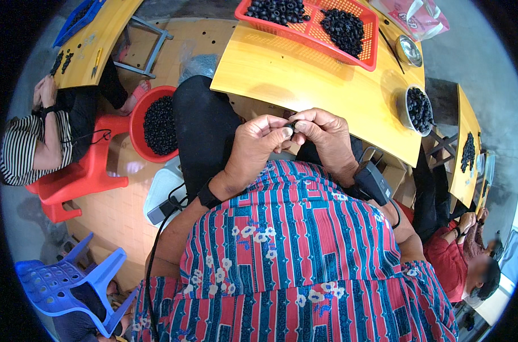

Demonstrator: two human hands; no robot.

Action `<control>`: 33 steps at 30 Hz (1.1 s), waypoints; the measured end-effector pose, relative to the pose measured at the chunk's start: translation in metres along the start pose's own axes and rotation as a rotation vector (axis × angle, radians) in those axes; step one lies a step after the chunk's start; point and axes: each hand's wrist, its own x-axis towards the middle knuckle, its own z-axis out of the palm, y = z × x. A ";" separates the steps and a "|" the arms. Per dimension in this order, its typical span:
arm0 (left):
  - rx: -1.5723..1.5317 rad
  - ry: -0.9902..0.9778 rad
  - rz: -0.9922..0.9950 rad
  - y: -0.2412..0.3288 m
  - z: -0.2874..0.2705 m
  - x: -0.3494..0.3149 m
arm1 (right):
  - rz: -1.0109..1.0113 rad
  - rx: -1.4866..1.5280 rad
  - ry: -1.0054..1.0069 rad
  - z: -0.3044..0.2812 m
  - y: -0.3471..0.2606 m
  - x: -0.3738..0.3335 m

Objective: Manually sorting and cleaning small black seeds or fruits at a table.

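Note:
My left hand [252,145] and my right hand [330,139] meet in front of my lap, near the front edge of the yellow table [264,68]. Between the thumbs and fingertips of both is a small black part [292,126], mostly covered by the fingers. Beyond the hands, a red perforated basket [310,41] holds many black ring-like pieces in two heaps. At the table's right side stands a pale bowl [405,117] filled with similar black pieces.
A metal bowl [408,51], a dark thin stick [391,51] and a pink-white bag [413,17] lie at the far right. On the floor at left sit a red basin [136,132] of black rings and a blue chair [59,290]. Other people work at tables on both sides.

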 end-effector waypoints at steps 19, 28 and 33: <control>-0.097 -0.053 -0.140 -0.003 -0.004 0.002 | -0.230 -0.339 -0.028 -0.002 -0.003 0.001; -0.089 -0.006 -0.114 -0.001 -0.001 0.001 | -0.182 -0.099 0.002 0.001 0.004 -0.002; -0.061 -0.009 -0.118 -0.002 -0.002 0.001 | -0.049 0.011 -0.010 -0.003 0.003 0.000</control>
